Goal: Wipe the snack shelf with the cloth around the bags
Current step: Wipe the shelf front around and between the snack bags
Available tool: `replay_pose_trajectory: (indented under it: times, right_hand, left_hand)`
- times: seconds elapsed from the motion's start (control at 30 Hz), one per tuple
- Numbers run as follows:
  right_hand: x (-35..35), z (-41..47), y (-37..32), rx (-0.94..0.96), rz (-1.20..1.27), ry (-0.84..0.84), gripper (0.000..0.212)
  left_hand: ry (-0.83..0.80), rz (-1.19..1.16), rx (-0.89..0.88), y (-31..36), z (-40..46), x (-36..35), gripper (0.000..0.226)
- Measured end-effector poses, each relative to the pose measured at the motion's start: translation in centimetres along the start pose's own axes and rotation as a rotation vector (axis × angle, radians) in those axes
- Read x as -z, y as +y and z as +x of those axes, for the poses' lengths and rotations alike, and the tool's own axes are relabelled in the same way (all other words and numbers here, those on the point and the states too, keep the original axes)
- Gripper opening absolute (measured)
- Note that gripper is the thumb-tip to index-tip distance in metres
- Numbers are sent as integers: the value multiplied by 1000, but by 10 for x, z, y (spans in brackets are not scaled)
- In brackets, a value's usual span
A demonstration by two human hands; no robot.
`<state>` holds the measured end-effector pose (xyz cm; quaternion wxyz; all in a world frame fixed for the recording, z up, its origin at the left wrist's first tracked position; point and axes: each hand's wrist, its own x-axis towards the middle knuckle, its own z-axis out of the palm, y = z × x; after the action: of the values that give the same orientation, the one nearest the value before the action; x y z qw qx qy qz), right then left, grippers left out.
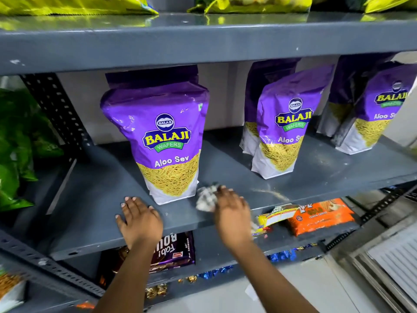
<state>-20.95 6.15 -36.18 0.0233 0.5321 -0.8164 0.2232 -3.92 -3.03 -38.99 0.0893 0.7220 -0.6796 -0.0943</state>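
A grey metal snack shelf [108, 199] carries purple Aloo Sev bags: one at the left [162, 136], one in the middle [284, 132] and one at the right [374, 114], with more bags behind them. My right hand [232, 211] presses a crumpled white-and-grey cloth [206, 197] onto the shelf just right of the left bag's base. My left hand [138, 220] lies flat on the shelf's front edge, left of that bag, fingers spread and holding nothing. A streak of pale dust [270, 193] shows on the shelf right of the cloth.
Yellow-green bags [74, 5] lie on the shelf above. Green bags [15, 141] fill the unit at the left, beyond a perforated upright [56, 109]. Below are a brown biscuit pack [176, 251], an orange cookie pack [320, 218] and loose wrapped sweets [282, 255].
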Motion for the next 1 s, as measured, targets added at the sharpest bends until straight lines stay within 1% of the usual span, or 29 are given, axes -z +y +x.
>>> replay_pose_trajectory:
  times: [0.03, 0.07, 0.1, 0.17, 0.2, 0.23, 0.27, 0.33, 0.37, 0.4, 0.43, 0.47, 0.5, 0.53, 0.6, 0.7, 0.77, 0.8, 0.87, 0.9, 0.93, 0.97, 1.0]
  right_hand:
    - [-6, 1, -4, 68, 20, -107, 46]
    - [-6, 3, 4, 66, 27, -209, 47]
    - [-7, 6, 20, 31, 12, -196, 46]
    - [0, 10, 63, -70, -55, -87, 46]
    - [7, 10, 84, -146, -70, -36, 51]
    - [19, 10, 97, -220, -55, -27, 53]
    - [30, 10, 101, -294, -13, -15, 49]
    - [37, 13, 85, -421, 61, 43, 31]
    - [34, 15, 69, -392, 109, 65, 28]
    - [24, 16, 52, -269, 113, 62, 32]
    - [15, 15, 36, -106, 68, 32, 37]
    - [4, 12, 27, 26, 53, -45, 43]
    - [1, 11, 26, 89, 42, -122, 48]
    - [3, 16, 37, 86, 19, -193, 50]
    - [14, 28, 76, 2, -47, -257, 54]
    - [43, 30, 123, -56, -116, -226, 47]
    - [65, 31, 153, -104, -126, -246, 38]
    - [72, 35, 166, -163, -119, -255, 34]
    - [78, 45, 180, -235, -114, -237, 28]
    - [78, 47, 178, -207, -116, -217, 28]
    - [74, 45, 173, -110, -113, -190, 29]
    - [67, 42, 168, 26, -94, -184, 32]
    - [61, 38, 163, 123, -94, -224, 35]
  left_hand:
    - [-9, 1, -1, 0, -1, 0, 54]
    - [-14, 5, -6, 0, -2, -1, 54]
    - [-10, 11, -16, 1, -1, -1, 54]
    - [-14, 8, -16, 1, 0, -1, 54]
    - [-24, 7, -11, 0, 0, 0, 54]
    - [-26, 4, -5, -2, 0, -1, 54]
    - [-17, -8, 1, -1, 0, -3, 54]
    - [49, -93, -3, 5, -8, -8, 55]
    - [103, -163, -4, 13, -16, -11, 60]
    - [159, -244, 7, 23, -25, -13, 64]
    - [205, -321, 28, 35, -35, -16, 67]
    - [237, -380, 39, 46, -46, -20, 68]
    - [261, -413, 20, 57, -56, -23, 67]
    - [274, -421, -32, 69, -65, -27, 67]
    - [260, -365, -198, 91, -80, -36, 65]
    - [188, -216, -372, 126, -91, -47, 58]
    - [120, -132, -423, 155, -94, -49, 58]
    - [69, -79, -432, 169, -93, -51, 57]
    - [-32, -27, -390, 193, -87, -51, 51]
    - [-51, -31, -350, 204, -86, -49, 48]
    - [-35, -60, -314, 215, -86, -46, 45]
    - [-10, -109, -281, 225, -86, -43, 42]
    - [3, -163, -247, 234, -86, -41, 42]
